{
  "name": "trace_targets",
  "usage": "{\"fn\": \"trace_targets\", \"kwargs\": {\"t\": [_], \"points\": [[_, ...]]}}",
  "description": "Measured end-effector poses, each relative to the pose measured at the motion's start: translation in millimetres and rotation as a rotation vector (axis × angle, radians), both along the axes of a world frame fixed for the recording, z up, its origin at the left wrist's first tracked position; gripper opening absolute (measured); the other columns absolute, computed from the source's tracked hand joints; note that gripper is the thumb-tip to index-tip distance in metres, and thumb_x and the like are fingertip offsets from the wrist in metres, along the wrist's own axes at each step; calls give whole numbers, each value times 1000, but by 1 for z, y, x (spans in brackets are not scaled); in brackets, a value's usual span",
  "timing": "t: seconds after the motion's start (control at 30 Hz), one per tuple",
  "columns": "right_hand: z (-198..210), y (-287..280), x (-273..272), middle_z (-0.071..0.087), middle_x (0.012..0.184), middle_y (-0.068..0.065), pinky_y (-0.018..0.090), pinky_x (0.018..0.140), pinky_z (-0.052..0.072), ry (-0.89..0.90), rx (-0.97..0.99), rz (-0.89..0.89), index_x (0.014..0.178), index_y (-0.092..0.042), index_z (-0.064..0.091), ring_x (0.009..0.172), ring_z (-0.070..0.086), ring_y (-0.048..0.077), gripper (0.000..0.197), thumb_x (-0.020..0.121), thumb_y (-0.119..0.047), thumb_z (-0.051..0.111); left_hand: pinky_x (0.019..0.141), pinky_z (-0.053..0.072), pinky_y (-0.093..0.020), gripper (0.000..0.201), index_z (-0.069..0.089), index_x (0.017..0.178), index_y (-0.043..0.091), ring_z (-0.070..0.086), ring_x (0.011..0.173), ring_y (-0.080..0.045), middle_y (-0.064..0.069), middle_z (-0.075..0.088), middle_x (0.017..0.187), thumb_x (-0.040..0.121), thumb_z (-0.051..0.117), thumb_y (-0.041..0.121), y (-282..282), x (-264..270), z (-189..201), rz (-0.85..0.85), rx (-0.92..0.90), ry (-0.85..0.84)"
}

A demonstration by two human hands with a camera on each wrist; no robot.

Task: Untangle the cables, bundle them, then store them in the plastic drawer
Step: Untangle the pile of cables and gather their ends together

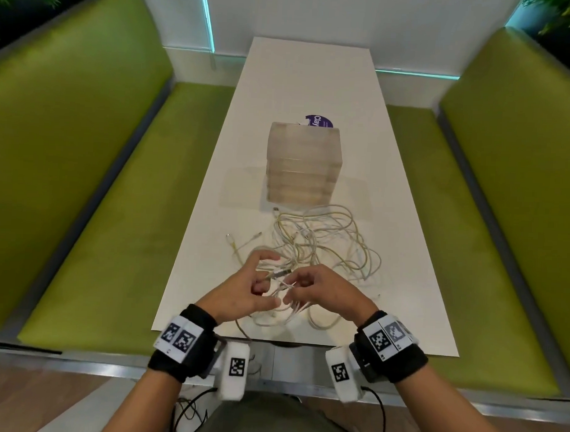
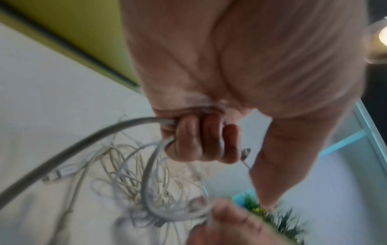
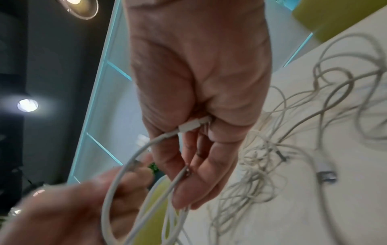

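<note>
left hand (image 1: pixel 242 287) fingers curl round several white strands; right hand (image 1: pixel 320 289) pinches a white plug (image 3: pixel 191 126) with a loop hanging below. both hover just over the near table (image 1: pixel 212 213) edge. cables (image 1: pixel 328 246) lie in a loose tangle between the hands and the drawer (image 1: pixel 303 164), which stands mid-table. judgement: cables are light, limp and somewhat slick; they snag at crossings. take hold just behind a plug, feed it back through loops, avoid hard pulls that tighten knots.
</note>
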State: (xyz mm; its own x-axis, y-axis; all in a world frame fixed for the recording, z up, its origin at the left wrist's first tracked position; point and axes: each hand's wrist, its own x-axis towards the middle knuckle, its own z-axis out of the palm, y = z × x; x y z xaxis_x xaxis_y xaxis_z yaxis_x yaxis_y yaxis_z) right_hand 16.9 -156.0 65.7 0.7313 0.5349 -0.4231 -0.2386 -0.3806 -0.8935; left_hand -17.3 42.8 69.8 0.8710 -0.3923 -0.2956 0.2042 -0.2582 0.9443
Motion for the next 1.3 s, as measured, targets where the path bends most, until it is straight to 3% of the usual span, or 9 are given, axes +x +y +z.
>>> {"fn": "trace_targets", "kwargs": {"t": [0.17,0.4,0.53,0.7,0.8,0.97,1.07,1.17,1.3], "points": [[-25,-4,-13,68,82,-2,32,74,56,-145,-212,197,95,-13,70,68,66,13,14,81,-12,68,51,27,-21,10,54,105,15,29,51,-6,12,39,56,96,49,13,8,4,12,313,-202,-74],[-47,15,-41,62,100,-1,33,85,47,-183,-356,553,112,-19,66,94,58,17,31,83,-28,69,48,21,-20,20,53,90,9,23,49,-7,12,29,55,101,38,17,-3,9,18,317,-223,-132],[-50,7,-39,65,121,3,26,92,46,-139,-379,601,124,-17,60,109,60,16,37,87,-17,63,47,23,-20,26,53,84,13,21,49,-8,10,27,56,101,40,27,0,9,14,368,-306,-104],[-47,-21,-22,67,96,2,17,67,48,-153,-382,260,103,-14,67,74,61,12,17,88,-12,58,43,25,-15,26,51,77,13,21,46,-5,11,26,54,93,42,32,4,11,13,439,-478,-66],[-51,-43,-11,67,100,5,32,76,49,-227,-609,1,95,-14,64,87,61,20,11,89,-21,59,44,24,-16,25,49,77,13,21,46,-5,11,26,54,93,41,31,4,11,13,443,-498,-75],[-56,-77,-5,62,112,17,29,74,38,-93,-944,-273,108,-2,56,104,58,33,46,89,-44,58,46,21,-18,25,48,81,13,23,47,-5,10,29,54,99,38,27,0,11,14,469,-532,-75],[-65,-80,-8,61,113,18,29,74,40,-50,-913,-263,110,-2,52,103,58,33,45,81,-31,70,48,22,-20,25,48,83,13,25,48,-6,9,32,55,102,34,21,-4,11,15,469,-537,-46],[-64,-77,-8,61,104,19,32,72,43,-118,-783,-378,111,-4,46,91,59,33,31,84,-11,60,49,25,-19,19,47,85,13,28,49,-7,8,34,57,100,38,23,-6,12,15,452,-537,-48],[-45,-64,-14,62,92,8,29,66,39,-356,-639,-455,102,-12,50,79,55,22,10,93,-17,52,49,26,-19,18,50,85,14,29,50,-7,7,35,57,97,40,23,-5,12,13,478,-568,-42]]}}
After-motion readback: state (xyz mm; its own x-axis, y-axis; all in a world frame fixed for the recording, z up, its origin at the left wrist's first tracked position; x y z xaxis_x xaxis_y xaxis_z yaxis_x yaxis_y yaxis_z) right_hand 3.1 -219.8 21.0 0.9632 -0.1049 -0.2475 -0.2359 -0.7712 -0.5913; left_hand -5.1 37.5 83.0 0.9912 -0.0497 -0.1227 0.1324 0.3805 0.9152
